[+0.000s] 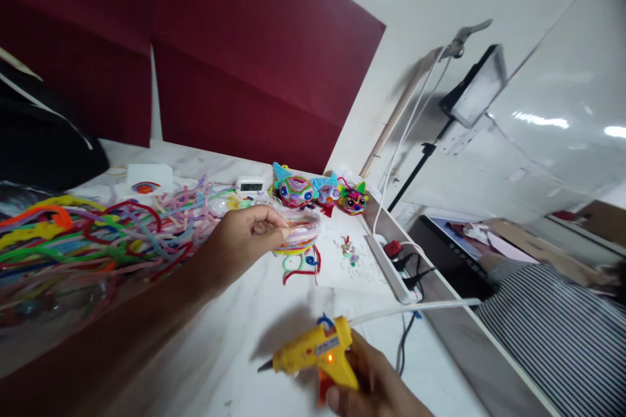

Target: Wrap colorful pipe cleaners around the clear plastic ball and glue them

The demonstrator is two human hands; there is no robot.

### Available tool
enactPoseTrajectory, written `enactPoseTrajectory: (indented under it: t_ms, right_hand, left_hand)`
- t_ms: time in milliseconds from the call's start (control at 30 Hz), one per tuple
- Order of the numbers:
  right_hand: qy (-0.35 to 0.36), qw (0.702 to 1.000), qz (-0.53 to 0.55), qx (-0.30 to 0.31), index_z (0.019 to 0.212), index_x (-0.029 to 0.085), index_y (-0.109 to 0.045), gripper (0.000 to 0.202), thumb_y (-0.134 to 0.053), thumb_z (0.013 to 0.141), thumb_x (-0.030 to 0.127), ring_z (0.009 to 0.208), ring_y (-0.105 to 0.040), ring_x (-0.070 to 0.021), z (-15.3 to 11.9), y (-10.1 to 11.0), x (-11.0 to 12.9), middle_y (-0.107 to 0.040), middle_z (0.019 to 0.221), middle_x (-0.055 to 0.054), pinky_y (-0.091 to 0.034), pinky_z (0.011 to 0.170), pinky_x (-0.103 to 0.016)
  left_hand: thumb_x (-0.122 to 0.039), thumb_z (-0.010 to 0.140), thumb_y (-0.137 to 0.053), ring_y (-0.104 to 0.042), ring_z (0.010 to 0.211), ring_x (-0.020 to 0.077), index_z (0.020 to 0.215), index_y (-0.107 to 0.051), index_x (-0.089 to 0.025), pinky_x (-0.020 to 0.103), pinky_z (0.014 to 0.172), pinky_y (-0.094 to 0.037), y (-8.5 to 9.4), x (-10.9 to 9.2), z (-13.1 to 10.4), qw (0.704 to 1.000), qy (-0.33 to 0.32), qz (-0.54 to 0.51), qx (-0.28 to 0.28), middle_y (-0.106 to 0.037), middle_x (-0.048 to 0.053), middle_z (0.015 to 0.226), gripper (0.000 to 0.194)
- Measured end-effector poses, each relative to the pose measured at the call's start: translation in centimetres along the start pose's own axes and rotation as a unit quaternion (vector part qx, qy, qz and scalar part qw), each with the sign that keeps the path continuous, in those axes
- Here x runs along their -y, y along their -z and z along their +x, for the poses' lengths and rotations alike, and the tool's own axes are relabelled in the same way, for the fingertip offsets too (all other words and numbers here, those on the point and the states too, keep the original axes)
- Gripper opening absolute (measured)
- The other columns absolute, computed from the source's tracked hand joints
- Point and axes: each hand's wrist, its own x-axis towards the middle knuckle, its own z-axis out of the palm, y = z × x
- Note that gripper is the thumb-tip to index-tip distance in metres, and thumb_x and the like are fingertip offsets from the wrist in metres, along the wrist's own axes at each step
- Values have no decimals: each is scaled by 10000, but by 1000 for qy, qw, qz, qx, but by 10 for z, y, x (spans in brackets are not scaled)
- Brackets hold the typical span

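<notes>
My left hand [247, 234] pinches the near edge of a round, clear-looking piece banded with coloured fuzzy strips [304, 234], held just above the white table. My right hand [374, 378] is wrapped round the handle of a yellow glue gun [315, 348]. Its dark nozzle points left over the table, and a small orange light glows on its side. Green, red and blue bent fuzzy stems [313, 264] lie below the banded piece. Behind it sit colourful animal-like figures with blue [296, 192] and green [353, 199] ears.
Many loose fuzzy stems [122, 228] cover the table's left side. A small digital display [250, 185] stands at the back. Right of a white sheet [362, 267] with small scraps is a power strip [395, 270] with cables. A person in striped clothing [557, 319] is beyond the partition.
</notes>
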Motion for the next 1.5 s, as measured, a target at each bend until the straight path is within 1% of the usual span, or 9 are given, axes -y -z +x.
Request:
enactPoseTrajectory:
  t_ms: [167,300,467,700,1000,1067,1167,1333,1500]
  right_hand:
    - [-26,999,3,34,1143,170,-575,751,-761,625,681,682,-539,-137,0,-2,-16,-624,867,-64,-396,608,-251]
    - [-64,997,-49,18,1122,158,-572,766,-754,610,698,680,-580,-149,-4,0,-9,-639,864,-65,-432,625,-260]
    - [-115,979,-171,7,1098,156,-576,635,-776,662,574,635,-578,-132,-5,4,0,-648,772,-28,-409,568,-219]
    - [-139,899,-416,-19,1039,169,-601,469,-746,713,474,579,-568,-144,-2,4,10,-661,653,-7,-332,487,-214]
    - [-137,785,-604,-30,1019,188,-710,504,-727,685,566,740,-717,-298,4,-2,20,-760,754,-98,-449,609,-294]
    - [-101,788,-606,-40,1020,191,-718,443,-686,746,538,753,-727,-303,4,-1,31,-767,771,-101,-463,631,-310]
    - [46,829,-553,-71,1007,207,-681,277,-540,903,421,664,-699,-209,5,1,56,-744,789,-63,-464,611,-281]
    - [307,817,-454,-181,1173,221,-553,266,-579,923,308,619,-584,-125,27,-5,94,-628,976,-65,-466,547,-242]
    - [351,836,-396,-148,1281,219,-499,381,-589,911,239,627,-567,-108,58,-15,108,-621,1094,-81,-467,538,-234]
  left_hand:
    - [-374,697,-691,-580,616,164,750,-679,-161,238,542,-387,-1,3,2,1000,22,-13,11,-646,1,640,220]
    - [-382,671,-711,-574,606,153,738,-680,-150,224,532,-385,-1,1,1,999,31,-35,13,-647,0,624,243]
    - [-384,669,-725,-578,607,147,739,-680,-157,220,546,-403,-1,0,1,998,27,-59,16,-649,-4,624,242]
    - [-374,630,-742,-554,590,138,698,-669,-157,220,539,-380,-1,3,2,998,30,-54,3,-630,-15,611,239]
    - [-386,646,-684,-507,582,146,722,-643,-159,247,543,-338,-2,-1,-2,998,51,-17,16,-556,-25,585,243]
    - [-384,644,-671,-505,593,151,714,-638,-160,252,550,-340,-2,-3,-3,999,48,-6,18,-552,-23,593,236]
    - [-360,640,-664,-497,606,152,695,-632,-165,251,552,-344,-2,-5,-5,999,31,11,24,-544,-24,604,205]
    - [-304,687,-647,-536,673,161,725,-624,-182,251,597,-398,-4,2,-6,999,5,24,38,-594,-12,703,130]
    - [-302,723,-620,-561,739,181,713,-619,-184,270,655,-427,-4,3,-8,997,-27,59,50,-600,1,739,118]
